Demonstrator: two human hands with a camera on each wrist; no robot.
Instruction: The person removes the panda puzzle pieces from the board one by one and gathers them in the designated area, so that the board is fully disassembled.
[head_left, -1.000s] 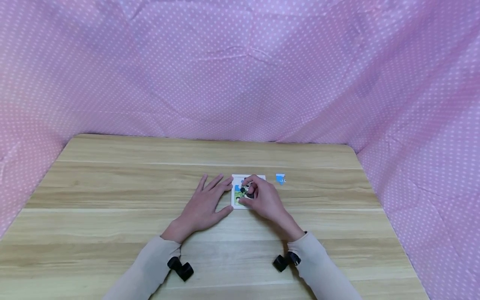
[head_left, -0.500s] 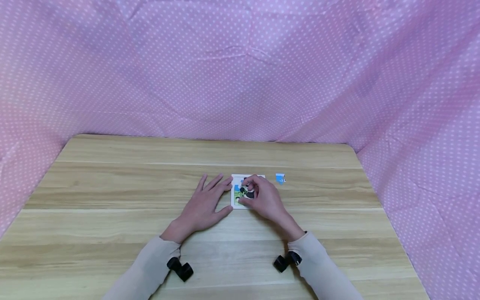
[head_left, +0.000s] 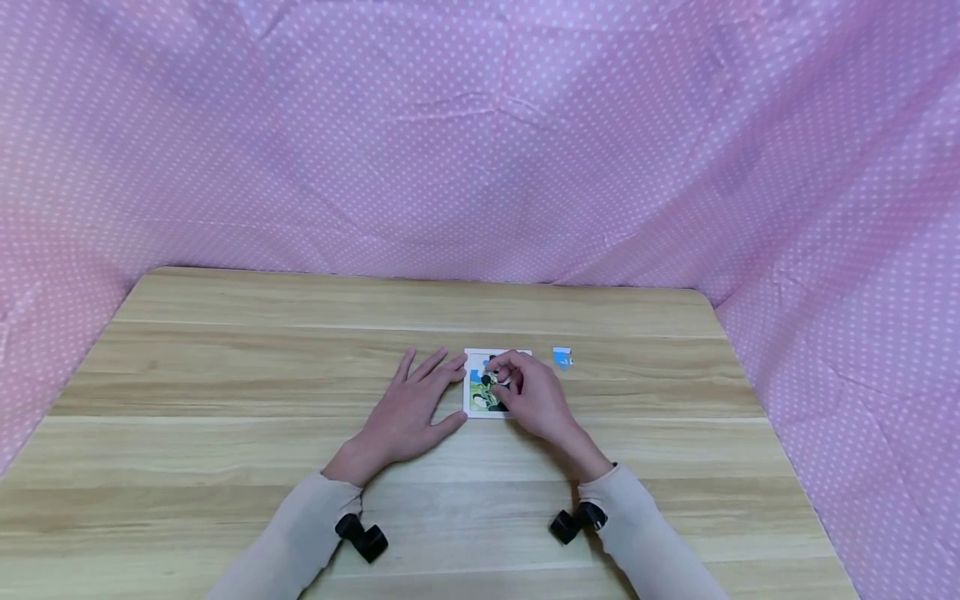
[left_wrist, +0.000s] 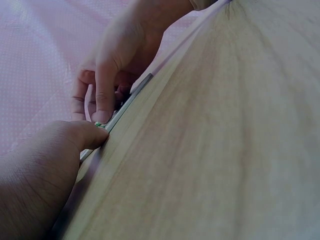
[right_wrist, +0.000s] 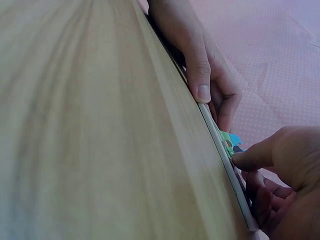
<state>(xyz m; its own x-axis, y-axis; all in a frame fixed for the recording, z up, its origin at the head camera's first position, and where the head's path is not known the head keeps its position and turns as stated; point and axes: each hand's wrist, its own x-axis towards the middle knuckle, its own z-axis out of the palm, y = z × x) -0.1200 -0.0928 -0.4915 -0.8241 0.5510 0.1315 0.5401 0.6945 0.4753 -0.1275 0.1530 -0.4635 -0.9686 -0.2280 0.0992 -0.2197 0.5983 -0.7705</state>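
Observation:
A small white-framed jigsaw puzzle with a black, green and blue cartoon picture lies on the wooden table. My left hand is spread flat at its left side, thumb and fingertips against the frame's edge. Over the picture, my right hand has curled fingers, thumb and index finger at a puzzle piece. In the right wrist view a green and blue puzzle piece stands slightly raised beside the right thumb. The right hand hides the puzzle's right part.
A loose blue and white puzzle piece lies on the table right of the frame. The wooden table extends around both arms. Behind it hangs a pink dotted cloth. Each wrist wears a small black camera.
My right thumb has shifted up and right, closer to the index finger, baring more of the picture's lower part. The left hand and the loose piece have stayed in place.

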